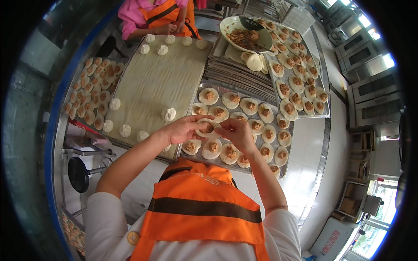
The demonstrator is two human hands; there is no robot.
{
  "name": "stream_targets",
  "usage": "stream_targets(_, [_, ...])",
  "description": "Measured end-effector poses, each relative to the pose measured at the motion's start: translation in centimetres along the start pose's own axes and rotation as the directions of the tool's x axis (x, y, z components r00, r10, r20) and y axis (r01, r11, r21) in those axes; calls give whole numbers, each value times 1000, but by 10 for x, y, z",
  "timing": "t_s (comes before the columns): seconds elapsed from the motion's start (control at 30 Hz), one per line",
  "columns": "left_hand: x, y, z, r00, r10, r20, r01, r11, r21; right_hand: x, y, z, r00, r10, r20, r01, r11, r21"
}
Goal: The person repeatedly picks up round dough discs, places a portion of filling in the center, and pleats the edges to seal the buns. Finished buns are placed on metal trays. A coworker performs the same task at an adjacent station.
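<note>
Between my two hands is a round dough wrapper with brown meat filling at its centre. My left hand supports it from the left, thumb along its upper edge. At the right edge the fingers of my right hand pinch the dough. Both hands are above a metal tray of flat wrappers topped with filling. Just left of my left hand, a pleated bun sits on the large tray lined with a pale cloth.
Several closed buns line that tray's edges. Trays of filled wrappers stand far right and far left. A bowl of filling rests on stacked boards. Across the table is another person in an orange apron. A stool stands lower left.
</note>
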State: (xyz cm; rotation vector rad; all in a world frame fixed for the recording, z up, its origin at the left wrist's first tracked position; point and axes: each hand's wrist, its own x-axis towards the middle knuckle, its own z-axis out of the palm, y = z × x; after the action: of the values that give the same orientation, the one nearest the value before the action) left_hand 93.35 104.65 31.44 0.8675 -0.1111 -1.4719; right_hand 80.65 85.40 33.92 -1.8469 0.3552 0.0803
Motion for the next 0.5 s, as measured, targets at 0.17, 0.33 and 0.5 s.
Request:
stream_targets(0.17, [4, -21, 1, 987, 163, 15, -163, 980, 110, -17, 1, 17, 929, -357, -98, 318, 904, -286])
stream_targets(0.33, [13, -27, 0, 963, 266, -34, -238, 908, 345, -8, -3, 19, 945, -286, -160, 242, 938, -248])
stream_targets(0.5, [11, -24, -3, 987, 76, -141, 11, 846, 533, -6, -5, 21, 831, -548, 91, 527, 724, -445])
